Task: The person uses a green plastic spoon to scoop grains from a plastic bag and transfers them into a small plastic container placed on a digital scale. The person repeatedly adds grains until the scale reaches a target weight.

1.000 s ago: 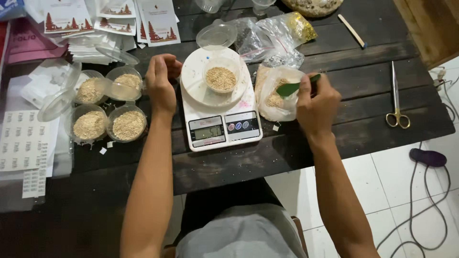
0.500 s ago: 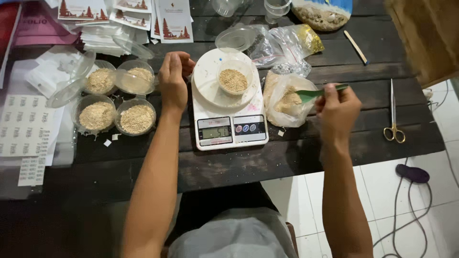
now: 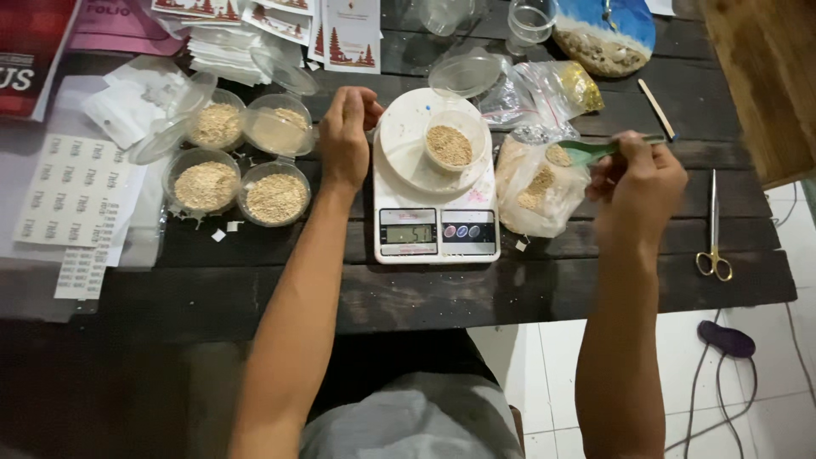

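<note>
Dark wooden planks are forming the table (image 3: 255, 289), and a white kitchen scale (image 3: 435, 204) is sitting near its front edge, serving as the anchor for everything else. On the scale's round platform a small clear cup (image 3: 449, 144) is holding a shallow layer of tan, crumbly grain. Just left of the scale, the left hand (image 3: 347, 136) is resting on the table with fingers loosely curled and gripping nothing, its fingertips close to the platform rim. Right of the scale, the right hand (image 3: 636, 183) is pinching the handle of a green spoon (image 3: 586, 151), whose bowl is carrying a little grain and hovering over an open clear plastic bag (image 3: 535, 187) of the same grain. That bag is slumping against the scale's right side.

Further left of the scale, four filled cups (image 3: 229, 161) are standing in a cluster with their lids hinged open, and sheets of small white labels (image 3: 76, 195) are lying beyond them. Well to the right of the scale, scissors (image 3: 712, 229) are lying flat.

The cup looks light, thin-walled and easy to tip, so holding it by its rim or sides with a gentle grip seems wise; the grain is loose and likely to scatter.
</note>
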